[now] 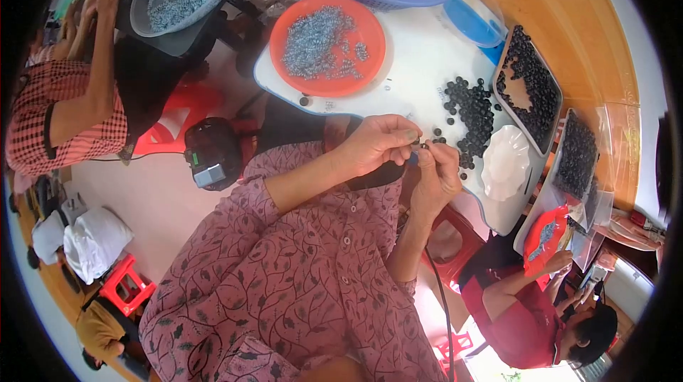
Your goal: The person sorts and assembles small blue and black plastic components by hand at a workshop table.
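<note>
My two hands meet over the near edge of the white table (420,40). My left hand (380,141) is closed, pinching at a small dark round part (424,145) between thumb and fingertips. My right hand (437,174) is closed too, its thumb and forefinger against the same spot. A bit of blue (413,158) shows by the right thumb; what it belongs to is hidden. Just beyond the right hand lies a loose pile of small black round parts (473,115). Left of it, an orange-red plate (370,62) holds many small silvery, spring-like pieces (316,40).
A purple basket (388,1) of black parts stands at the far edge. On the right are a white scalloped dish (506,161) and a tray (548,133) of black parts. Co-workers sit at left (78,104) and lower right (519,311). A cable (442,289) hangs beside my right arm.
</note>
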The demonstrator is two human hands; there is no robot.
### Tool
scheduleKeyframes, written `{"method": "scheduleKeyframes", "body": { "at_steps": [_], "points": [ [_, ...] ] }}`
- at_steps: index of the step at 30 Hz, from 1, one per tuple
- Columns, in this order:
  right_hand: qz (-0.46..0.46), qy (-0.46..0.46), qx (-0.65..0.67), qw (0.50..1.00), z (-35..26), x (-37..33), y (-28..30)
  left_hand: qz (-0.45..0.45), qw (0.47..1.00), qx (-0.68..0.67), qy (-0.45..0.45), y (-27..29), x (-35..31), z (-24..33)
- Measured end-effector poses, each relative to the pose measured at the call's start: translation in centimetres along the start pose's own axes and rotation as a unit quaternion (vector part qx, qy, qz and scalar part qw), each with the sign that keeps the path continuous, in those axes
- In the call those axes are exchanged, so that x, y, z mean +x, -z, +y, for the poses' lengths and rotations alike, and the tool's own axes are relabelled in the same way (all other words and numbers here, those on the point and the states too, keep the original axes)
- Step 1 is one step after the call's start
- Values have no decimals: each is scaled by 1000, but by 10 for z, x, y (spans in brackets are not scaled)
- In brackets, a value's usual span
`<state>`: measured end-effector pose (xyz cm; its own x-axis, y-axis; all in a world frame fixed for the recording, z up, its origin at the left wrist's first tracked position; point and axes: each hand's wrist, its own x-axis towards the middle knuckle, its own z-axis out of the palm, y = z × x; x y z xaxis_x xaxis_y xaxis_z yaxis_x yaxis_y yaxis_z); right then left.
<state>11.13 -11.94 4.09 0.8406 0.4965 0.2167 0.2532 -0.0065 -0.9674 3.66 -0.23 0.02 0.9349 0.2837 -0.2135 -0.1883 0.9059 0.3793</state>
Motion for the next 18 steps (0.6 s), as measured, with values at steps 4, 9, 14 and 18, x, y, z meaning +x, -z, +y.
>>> {"method": "scheduleKeyframes", "body": {
  "at_steps": [4,9,14,18],
  "points": [
    [5,-3,3,1000,3,-2,1,0,1000,5,3,-1,0,0],
    [-12,-8,0,1000,6,-3,3,-4,999,35,-2,-1,-1,0],
    [-11,-17,-9,1000,0,-3,1,-1,998,62,-16,-8,-2,1],
    [-10,-21,-7,1000,0,-3,1,8,997,73,-16,-10,-3,2]
  ]
}}
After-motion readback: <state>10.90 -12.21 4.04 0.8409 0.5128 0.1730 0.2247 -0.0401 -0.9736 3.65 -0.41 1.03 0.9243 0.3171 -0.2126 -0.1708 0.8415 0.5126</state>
